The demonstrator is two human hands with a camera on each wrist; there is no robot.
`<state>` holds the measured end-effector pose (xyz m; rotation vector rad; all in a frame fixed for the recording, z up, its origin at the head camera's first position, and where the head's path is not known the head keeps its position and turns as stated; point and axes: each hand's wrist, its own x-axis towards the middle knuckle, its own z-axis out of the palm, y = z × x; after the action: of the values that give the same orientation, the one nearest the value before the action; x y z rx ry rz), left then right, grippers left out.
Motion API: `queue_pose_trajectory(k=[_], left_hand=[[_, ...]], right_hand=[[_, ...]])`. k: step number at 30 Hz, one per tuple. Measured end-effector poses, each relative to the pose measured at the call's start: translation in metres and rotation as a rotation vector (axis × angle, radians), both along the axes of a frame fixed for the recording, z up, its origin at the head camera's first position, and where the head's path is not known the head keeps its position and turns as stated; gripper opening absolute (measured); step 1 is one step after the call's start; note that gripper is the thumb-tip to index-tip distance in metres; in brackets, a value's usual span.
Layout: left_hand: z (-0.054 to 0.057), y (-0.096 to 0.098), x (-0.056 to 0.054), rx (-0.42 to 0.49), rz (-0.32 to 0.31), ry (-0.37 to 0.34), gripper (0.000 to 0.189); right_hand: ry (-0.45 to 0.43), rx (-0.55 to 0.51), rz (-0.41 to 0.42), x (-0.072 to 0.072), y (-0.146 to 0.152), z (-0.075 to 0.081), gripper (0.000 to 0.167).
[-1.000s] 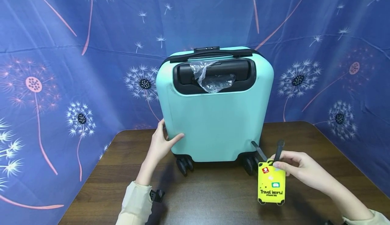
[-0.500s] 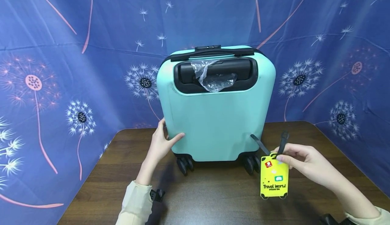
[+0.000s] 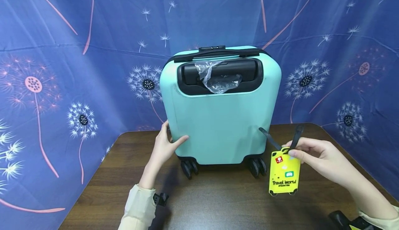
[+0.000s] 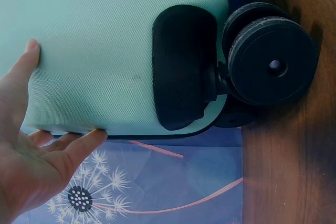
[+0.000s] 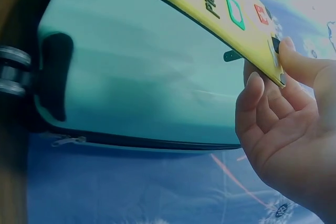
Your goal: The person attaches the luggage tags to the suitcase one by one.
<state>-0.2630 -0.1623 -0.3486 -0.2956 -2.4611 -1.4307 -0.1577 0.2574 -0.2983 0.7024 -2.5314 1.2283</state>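
A mint-green suitcase stands upright on its black wheels. My left hand holds its lower left side, thumb on the front face and fingers round the side; the left wrist view shows that hand near a wheel. Off the suitcase's lower right corner, my right hand pinches a yellow luggage tag by its top, beside the black strap, whose two ends stick up apart. In the right wrist view, the thumb lies over the tag and the other fingers are behind it.
Clear plastic film clings to the suitcase's black pull handle. Behind the brown wooden table hangs a blue dandelion-print cloth. A zip pull hangs at the suitcase's seam.
My right hand has lifted the luggage tag and carried it slightly to the right. The left hand has stayed on the suitcase, which stands where it was.
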Motion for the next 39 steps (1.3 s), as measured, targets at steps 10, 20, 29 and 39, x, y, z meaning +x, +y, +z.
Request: queue_pose_trajectory(k=[10, 20, 29, 39], left_hand=[[0.000, 0.000, 0.001, 0.016, -0.009, 0.006, 0.092], [-0.001, -0.001, 0.000, 0.020, -0.016, 0.015, 0.092], [-0.002, 0.000, 0.000, 0.036, -0.020, 0.012, 0.092], [-0.001, -0.001, 0.001, 0.020, -0.020, 0.003, 0.092]], right_hand=[[0.049, 0.037, -0.062, -0.002, -0.003, 0.020, 0.015], [0.133, -0.004, -0.090, -0.004, -0.010, 0.031, 0.016], [0.195, -0.065, -0.105, -0.007, -0.018, 0.039, 0.020], [0.275, -0.101, -0.135, -0.010, -0.024, 0.058, 0.009]])
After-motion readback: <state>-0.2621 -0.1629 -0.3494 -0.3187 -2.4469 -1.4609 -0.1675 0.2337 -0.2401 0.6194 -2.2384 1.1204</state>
